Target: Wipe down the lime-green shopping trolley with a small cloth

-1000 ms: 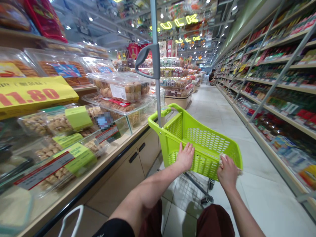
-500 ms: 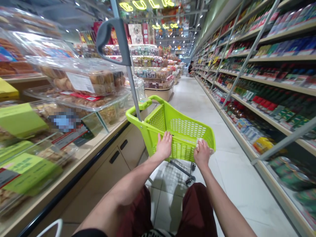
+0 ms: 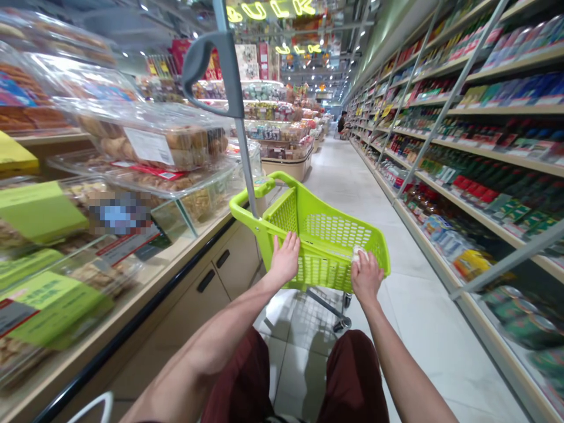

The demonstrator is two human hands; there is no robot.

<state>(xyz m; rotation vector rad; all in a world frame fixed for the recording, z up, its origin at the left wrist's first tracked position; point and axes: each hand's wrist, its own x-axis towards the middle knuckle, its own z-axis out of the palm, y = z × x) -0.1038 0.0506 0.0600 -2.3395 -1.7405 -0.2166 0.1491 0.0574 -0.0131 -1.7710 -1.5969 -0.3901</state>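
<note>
A lime-green shopping cart (image 3: pixel 326 247) with perforated sides stands on the tiled floor in front of me. My left hand (image 3: pixel 285 256) lies against the cart's near side, its fingers spread over the upper edge. Near the cart's right end, my right hand (image 3: pixel 366 276) presses a crumpled white cloth (image 3: pixel 360 254) against the near rim, with part of the cloth showing above the fingers. A grey pole with a loop handle (image 3: pixel 239 76) rises beside the cart's left end.
Clear packs of baked goods (image 3: pixel 150 141) are stacked on the display counter at left. Full store shelves (image 3: pixel 497 153) line the right side. Farther down the aisle, a person (image 3: pixel 342 123) is low by the shelves. Cart wheels (image 3: pixel 342 324) stand near my knees.
My left hand has shifted slightly left along the cart's side. The fingers of my right hand have loosened and moved a little right, and the cloth looks more bunched. The view has shifted slightly.
</note>
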